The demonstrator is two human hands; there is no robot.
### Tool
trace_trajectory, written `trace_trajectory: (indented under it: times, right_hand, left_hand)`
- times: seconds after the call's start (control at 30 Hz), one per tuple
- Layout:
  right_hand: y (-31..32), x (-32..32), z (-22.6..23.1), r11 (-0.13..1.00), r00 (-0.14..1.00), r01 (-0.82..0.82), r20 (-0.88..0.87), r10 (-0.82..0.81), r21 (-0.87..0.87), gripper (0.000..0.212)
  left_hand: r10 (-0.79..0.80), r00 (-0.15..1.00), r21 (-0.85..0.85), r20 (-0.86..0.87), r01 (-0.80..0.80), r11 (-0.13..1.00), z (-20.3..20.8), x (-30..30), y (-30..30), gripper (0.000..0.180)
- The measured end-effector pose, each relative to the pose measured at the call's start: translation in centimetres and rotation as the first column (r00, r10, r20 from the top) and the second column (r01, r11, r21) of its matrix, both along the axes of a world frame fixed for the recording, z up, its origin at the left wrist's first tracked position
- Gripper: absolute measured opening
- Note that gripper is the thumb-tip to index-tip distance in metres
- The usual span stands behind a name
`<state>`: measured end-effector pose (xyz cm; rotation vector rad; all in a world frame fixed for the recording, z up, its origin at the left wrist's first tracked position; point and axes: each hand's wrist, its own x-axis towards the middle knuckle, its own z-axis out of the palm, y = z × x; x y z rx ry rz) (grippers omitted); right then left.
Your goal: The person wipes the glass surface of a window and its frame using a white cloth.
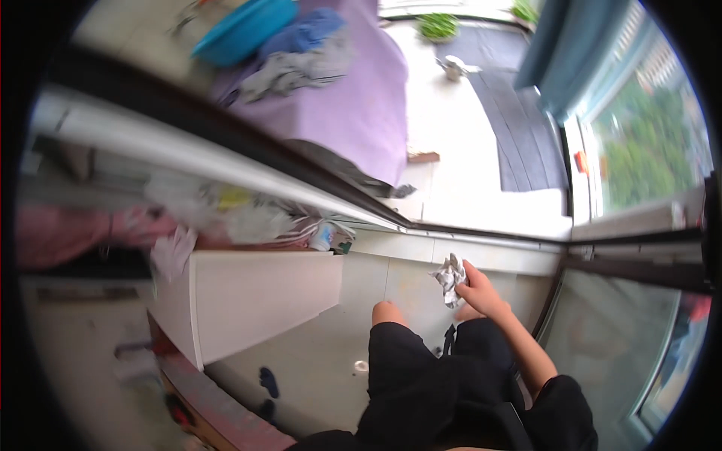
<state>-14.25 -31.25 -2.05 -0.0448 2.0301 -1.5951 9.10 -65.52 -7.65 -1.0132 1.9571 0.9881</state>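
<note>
My right hand (483, 292) is closed around a crumpled piece of grey-and-white printed paper (451, 279), held out in front of my right knee. The paper's crinkled upper part sticks out to the left of my fingers and thumb. Beneath it lies the tiled floor (353, 323), close to a pale raised sill (410, 249). Only my right arm comes into the picture; my left hand does not show.
A white cabinet (263, 297) stands to my left, with clothes and bags behind it. Past the sill, a purple cloth (368, 90) bears clothes (301, 64) and a blue basin (244, 30). A dark mat (519, 143) lies by the window. Dark slippers (268, 382) are on the floor.
</note>
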Motion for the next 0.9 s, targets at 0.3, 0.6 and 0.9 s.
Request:
trace_trajectory:
  times: [0.3,0.6,0.9]
  right_hand:
    - [-15.0,8.0,9.9,0.848,0.877,-0.396,0.129,0.464,-0.353,0.04]
    - [-26.7,13.7,20.1,0.574,0.503,-0.739,0.278,0.818,-0.352,0.057]
    - [-38.7,6.8,27.0,0.544,0.523,-0.818,0.153,0.839,-0.188,0.059]
  left_hand:
    - [0.467,0.857,0.115,-0.218,-0.453,0.884,2.1,11.0,0.2,0.024]
    - [0.734,0.584,0.299,-0.347,-0.673,0.676,4.9,11.3,-3.7,0.024]
    - [0.844,0.404,0.306,-0.354,-0.802,0.513,7.5,9.6,-14.3,0.025]
